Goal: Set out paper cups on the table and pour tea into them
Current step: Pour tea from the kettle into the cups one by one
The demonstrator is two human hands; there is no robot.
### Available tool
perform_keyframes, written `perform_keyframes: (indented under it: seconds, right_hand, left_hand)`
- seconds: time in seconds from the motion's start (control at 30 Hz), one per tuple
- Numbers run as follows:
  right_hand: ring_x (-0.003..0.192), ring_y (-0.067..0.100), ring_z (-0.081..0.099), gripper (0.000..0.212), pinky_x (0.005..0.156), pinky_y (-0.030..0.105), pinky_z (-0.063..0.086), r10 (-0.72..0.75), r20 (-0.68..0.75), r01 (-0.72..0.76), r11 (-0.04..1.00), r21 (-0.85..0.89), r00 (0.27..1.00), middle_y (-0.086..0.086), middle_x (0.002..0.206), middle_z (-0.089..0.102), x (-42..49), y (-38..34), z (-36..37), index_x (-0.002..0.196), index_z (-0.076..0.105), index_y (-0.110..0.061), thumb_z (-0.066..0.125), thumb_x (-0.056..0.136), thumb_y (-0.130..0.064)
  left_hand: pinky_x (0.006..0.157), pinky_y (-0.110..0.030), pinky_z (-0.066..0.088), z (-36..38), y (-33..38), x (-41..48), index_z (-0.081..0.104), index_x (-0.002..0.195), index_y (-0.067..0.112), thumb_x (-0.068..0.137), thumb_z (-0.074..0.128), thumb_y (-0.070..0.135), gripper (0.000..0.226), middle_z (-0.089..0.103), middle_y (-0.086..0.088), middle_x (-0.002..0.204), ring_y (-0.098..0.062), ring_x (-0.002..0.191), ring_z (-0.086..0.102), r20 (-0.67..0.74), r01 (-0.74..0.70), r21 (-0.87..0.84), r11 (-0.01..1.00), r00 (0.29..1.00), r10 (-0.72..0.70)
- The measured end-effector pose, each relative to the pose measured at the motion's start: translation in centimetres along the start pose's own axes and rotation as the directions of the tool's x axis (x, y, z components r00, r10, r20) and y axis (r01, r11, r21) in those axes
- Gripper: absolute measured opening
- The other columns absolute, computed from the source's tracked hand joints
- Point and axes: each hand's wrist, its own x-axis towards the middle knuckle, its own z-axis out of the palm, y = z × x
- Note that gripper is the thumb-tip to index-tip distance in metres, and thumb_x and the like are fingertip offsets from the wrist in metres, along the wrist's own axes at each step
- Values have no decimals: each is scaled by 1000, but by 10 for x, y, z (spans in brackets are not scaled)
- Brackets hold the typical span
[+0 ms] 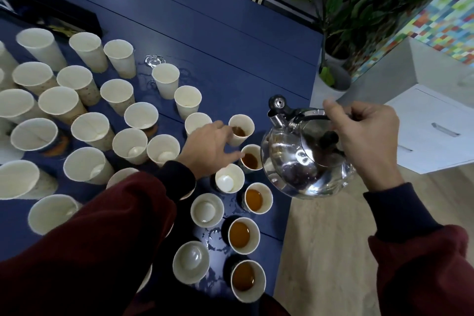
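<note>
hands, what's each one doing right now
Left hand: open, touching a cup with tea.
Right hand: closed on the kettle handle.

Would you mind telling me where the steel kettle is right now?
In the head view, the steel kettle hangs right of centre, gripped by its handle in the right hand, at the right edge of the blue table beside the tea-filled cups.

Single head-worn view, wide-angle, tilted steeply down and forward. Sits close above the desk [230, 41]. Left hand [205, 151] and right hand [364, 141] in near foreground; floor [320, 251] at right.
</note>
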Motion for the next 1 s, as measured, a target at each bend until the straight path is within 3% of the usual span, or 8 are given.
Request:
perform_keyframes:
  seconds: [0.1, 0.17, 0.37, 0.5, 0.63, 0.77, 1.0]
  right_hand:
    - [51, 21, 30, 64, 53, 33, 28, 25, 32, -25, 999, 20, 999, 15, 50, 32, -21, -2, -6, 56, 39, 5, 73, 88, -37]
    - [50, 18, 29, 63, 53, 32, 28, 29, 51, -29, 1000, 1, 998, 7, 49, 29, -35, -3, -9, 54, 38, 3, 74, 88, -36]
    - [48, 12, 25, 62, 50, 30, 27, 51, 96, -43, 996, -77, 994, -5, 44, 24, -69, -7, -13, 48, 32, -10, 76, 85, -33]
    - [45, 14, 33, 58, 52, 33, 33, 69, 120, -52, 990, -135, 990, -5, 39, 36, -81, -6, -13, 47, 41, -13, 75, 84, -41]
    - [47, 15, 33, 43, 55, 35, 35, 48, 142, -23, 984, -178, 989, -7, 42, 40, -86, -7, -11, 52, 51, -28, 74, 84, -44]
    - [47, 15, 35, 55, 54, 34, 36, 43, 128, -18, 981, -193, 991, -5, 42, 40, -90, -6, -9, 47, 45, -14, 74, 83, -45]
    - [51, 26, 43, 55, 55, 40, 44, 43, 123, -13, 971, -238, 991, 9, 47, 42, -90, -5, -4, 53, 50, -5, 74, 83, -45]
  left_hand:
    - [88, -39, 47, 4, 4, -25, 60, 123, 18, 80, 71, 59, 61, 57, -3, 121, -23, 112, 56, 180, -18, 101, 995, 984, -1]
    - [94, -40, 49, 11, 5, -37, 57, 126, 19, 78, 72, 61, 66, 53, -1, 128, -22, 116, 53, 227, -35, 166, 986, 974, -4]
    - [93, -38, 47, 29, 7, -50, 54, 130, 20, 79, 70, 61, 67, 49, -5, 134, -22, 117, 50, 213, -101, 315, 944, 977, 34]
    - [92, -38, 43, 37, 4, -55, 57, 127, 18, 80, 70, 58, 63, 46, -7, 130, -25, 114, 48, 184, -91, 365, 927, 983, 24]
    - [91, -39, 40, 42, 1, -57, 59, 125, 19, 81, 69, 57, 59, 44, -8, 128, -27, 115, 45, 150, -66, 366, 928, 989, 11]
    - [91, -40, 39, 45, 0, -56, 60, 124, 20, 80, 69, 56, 57, 42, -7, 129, -27, 117, 43, 128, -50, 348, 936, 992, 5]
    - [89, -41, 37, 44, -4, -53, 64, 118, 25, 74, 71, 61, 57, 41, -4, 130, -26, 121, 40, 104, -33, 323, 946, 995, 0]
